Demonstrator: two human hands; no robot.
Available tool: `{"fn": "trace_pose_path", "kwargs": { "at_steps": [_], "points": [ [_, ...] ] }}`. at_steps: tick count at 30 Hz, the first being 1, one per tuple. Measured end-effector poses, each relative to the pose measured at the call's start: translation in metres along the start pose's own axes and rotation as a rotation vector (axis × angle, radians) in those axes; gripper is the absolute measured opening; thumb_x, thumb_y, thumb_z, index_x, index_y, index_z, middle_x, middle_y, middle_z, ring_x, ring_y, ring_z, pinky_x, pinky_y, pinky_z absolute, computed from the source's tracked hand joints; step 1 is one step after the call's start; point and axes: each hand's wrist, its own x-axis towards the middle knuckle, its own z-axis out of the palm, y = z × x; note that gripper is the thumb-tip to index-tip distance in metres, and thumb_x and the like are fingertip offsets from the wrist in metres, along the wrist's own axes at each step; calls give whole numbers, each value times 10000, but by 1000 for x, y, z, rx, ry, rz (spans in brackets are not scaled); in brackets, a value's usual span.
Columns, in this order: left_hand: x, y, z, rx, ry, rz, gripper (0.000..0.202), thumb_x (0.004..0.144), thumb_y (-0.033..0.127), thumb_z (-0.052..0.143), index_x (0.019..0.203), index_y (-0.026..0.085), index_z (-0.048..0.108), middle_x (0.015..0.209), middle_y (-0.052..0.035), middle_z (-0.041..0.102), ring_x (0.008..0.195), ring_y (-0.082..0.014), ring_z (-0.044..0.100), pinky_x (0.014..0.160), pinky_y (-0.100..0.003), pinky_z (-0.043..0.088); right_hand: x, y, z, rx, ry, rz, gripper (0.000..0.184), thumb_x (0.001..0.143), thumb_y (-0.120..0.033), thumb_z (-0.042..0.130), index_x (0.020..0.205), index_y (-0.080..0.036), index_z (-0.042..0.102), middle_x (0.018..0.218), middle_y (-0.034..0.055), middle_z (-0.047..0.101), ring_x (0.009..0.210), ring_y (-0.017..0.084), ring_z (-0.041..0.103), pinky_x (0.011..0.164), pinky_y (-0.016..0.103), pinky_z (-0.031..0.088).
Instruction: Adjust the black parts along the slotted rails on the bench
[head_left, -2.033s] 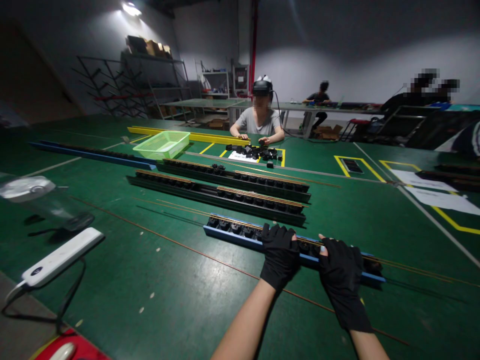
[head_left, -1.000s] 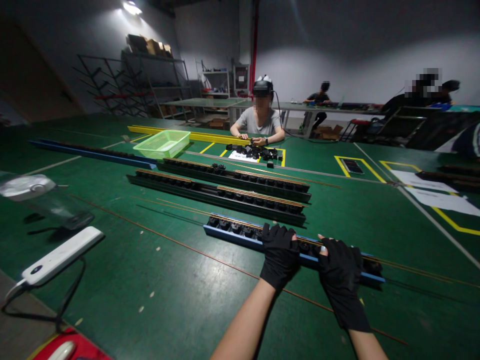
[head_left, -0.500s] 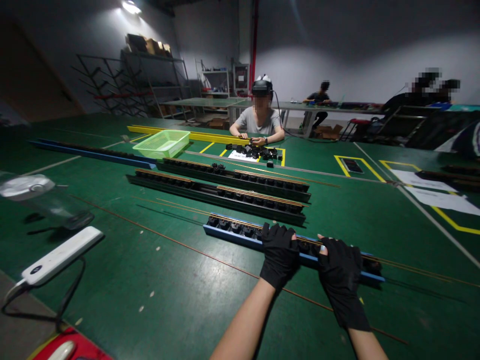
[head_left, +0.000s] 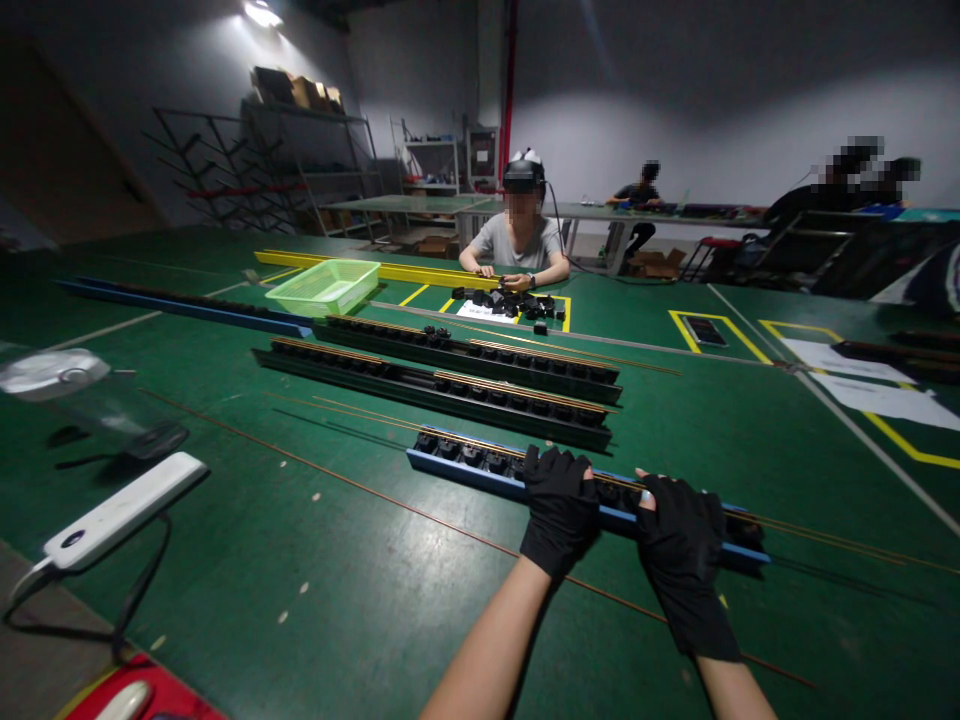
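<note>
Together, left hand (head_left: 559, 512) and right hand (head_left: 681, 545) curl fingers (head_left: 544, 464) over the blue-sided rail (head_left: 465, 477).

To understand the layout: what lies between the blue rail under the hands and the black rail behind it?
Thin brown rods on the green mat, seen in the head view.

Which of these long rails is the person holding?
The nearest one, the blue-sided rail: the left hand and right hand both grip it, while the dark rail behind it sits untouched.
</note>
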Motion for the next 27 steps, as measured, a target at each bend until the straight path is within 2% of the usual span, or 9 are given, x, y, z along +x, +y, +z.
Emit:
{"fn": "trace_pose_path", "kwargs": {
  "at_steps": [17,27],
  "points": [
    [-1,-1,4,-34,3,-11,154,895,237,525,932,254,674,879,-36,695,998,-250,619,1118,-532,297,0,-2,-1,18,1,20,374,981,-308,357,1168,-189,658,1056,93,684,1012,245,537,1020,443,293],
    [1,0,0,-13,12,-1,124,876,233,566,924,250,679,880,-21,697,975,-227,616,1117,-501,303,1,-1,0,-12,2,3,371,977,-312,358,1158,-192,659,1046,91,689,987,244,542,994,431,294]
  ]
}}
